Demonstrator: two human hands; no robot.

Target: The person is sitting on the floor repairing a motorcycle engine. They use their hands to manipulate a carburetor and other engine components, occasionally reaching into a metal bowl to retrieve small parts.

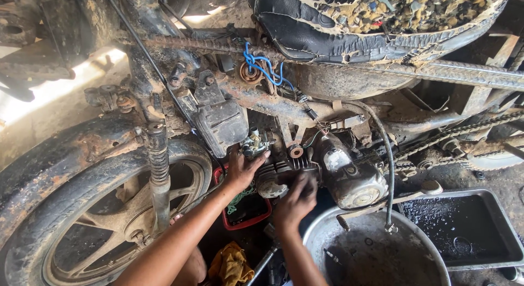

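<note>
A rusted, mud-caked motorcycle frame (262, 100) is seen from above, its steel tubes pitted and brown. A torn black seat (349, 24) with crumbling, speckled foam is found at 12 o'clock. A worn rubber tyre (60, 188) on a spoked cast wheel is located at 8 o'clock, beside a coiled shock spring (158, 160). A blue wire (262, 65) is looped against the frame above the engine.

The finned, grey metal engine (327, 171) is positioned at the centre, dulled by grease, with a rounded, smoother side cover. A small carburettor (253, 144) of pale cast metal is mounted at 10 o'clock from the engine, below a black boxy cover (221, 122).

The left hand (242, 168) is placed under the carburettor, the fingers raised and narrowly curled against its lower body; whether it is fully gripped cannot be told. The right hand (297, 201) is laid on the cylinder fins, the fingers bent close together; what is held beneath them is hidden.

A round steel basin (376, 253) is set at 5 o'clock, and a rectangular metal tray (464, 226) with dark oily residue at 4 o'clock. A red container (245, 209) and a crumpled yellow rag (232, 264) are located at 6 o'clock. A gritty drive chain (453, 134) is run toward 3 o'clock.
</note>
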